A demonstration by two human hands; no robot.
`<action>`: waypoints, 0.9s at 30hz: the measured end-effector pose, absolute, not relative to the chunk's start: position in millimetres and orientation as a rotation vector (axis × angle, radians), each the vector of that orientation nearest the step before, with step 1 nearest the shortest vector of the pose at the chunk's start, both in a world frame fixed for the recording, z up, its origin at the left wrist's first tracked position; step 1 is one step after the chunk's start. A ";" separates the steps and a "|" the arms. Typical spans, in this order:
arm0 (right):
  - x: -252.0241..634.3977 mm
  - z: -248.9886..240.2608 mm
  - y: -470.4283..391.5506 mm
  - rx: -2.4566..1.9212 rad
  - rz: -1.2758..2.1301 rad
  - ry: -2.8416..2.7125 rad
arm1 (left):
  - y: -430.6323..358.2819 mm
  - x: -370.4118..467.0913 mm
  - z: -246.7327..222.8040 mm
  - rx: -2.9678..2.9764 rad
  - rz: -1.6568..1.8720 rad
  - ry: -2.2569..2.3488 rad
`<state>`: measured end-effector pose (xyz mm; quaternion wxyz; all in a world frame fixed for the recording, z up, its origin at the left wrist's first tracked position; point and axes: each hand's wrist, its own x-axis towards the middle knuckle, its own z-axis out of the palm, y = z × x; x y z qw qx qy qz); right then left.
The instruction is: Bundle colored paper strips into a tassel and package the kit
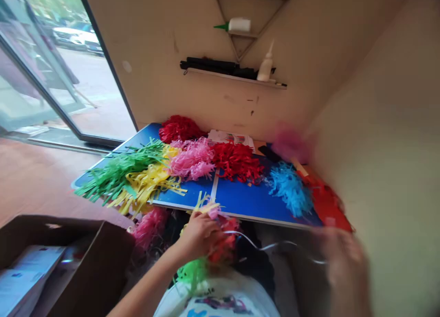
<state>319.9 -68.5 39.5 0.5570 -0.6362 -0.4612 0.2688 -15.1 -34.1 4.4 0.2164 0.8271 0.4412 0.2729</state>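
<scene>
My left hand [201, 232] is closed on a bundle of yellow, pink, red and green fringed strips [223, 243] over my lap, just below the table's front edge. From that bundle a thin white ribbon [271, 246] runs in a loose wave to the right. Near the ribbon's far end is my right hand [343, 253], off to the right and smeared by motion, so its fingers cannot be made out. On the blue table [192, 193] lie green [127, 168], yellow [147, 184], pink [194, 157], red [237, 161] and light blue [290, 186] fringe bunches.
A cardboard box [99, 257] holding papers stands at the lower left. Another red bunch [180, 128] and a printed sheet [230, 137] lie at the table's back. Orange-red material [328, 204] lies at its right end. A wall shelf [237, 76] holds a bottle [265, 68]. Glass doors are at left.
</scene>
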 end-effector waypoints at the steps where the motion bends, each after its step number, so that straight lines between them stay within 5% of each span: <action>1: 292.4 29.7 -68.6 -1.508 0.815 -1.242 | -34.6 -6.5 9.2 2.329 0.740 1.205; 4: 226.4 4.4 -65.5 -1.297 1.372 -1.483 | -39.1 20.6 21.6 2.399 0.747 1.168; 7: 244.3 -2.0 -59.1 -1.170 1.534 -1.208 | -37.7 21.8 18.7 2.414 0.723 1.088; 13: 347.4 9.3 -50.6 -1.381 0.826 -0.703 | -29.6 9.7 -3.0 2.446 0.577 1.205; 18: 262.1 -11.8 -60.9 -1.298 1.362 -1.489 | -35.2 54.0 14.2 2.535 0.565 1.011; 22: 272.0 -22.8 -66.5 -1.200 1.371 -1.324 | -29.6 49.3 12.3 2.528 0.515 0.952; 27: 421.2 -12.3 -80.9 -1.370 0.680 -0.844 | -10.6 -16.8 -14.9 2.494 0.419 1.185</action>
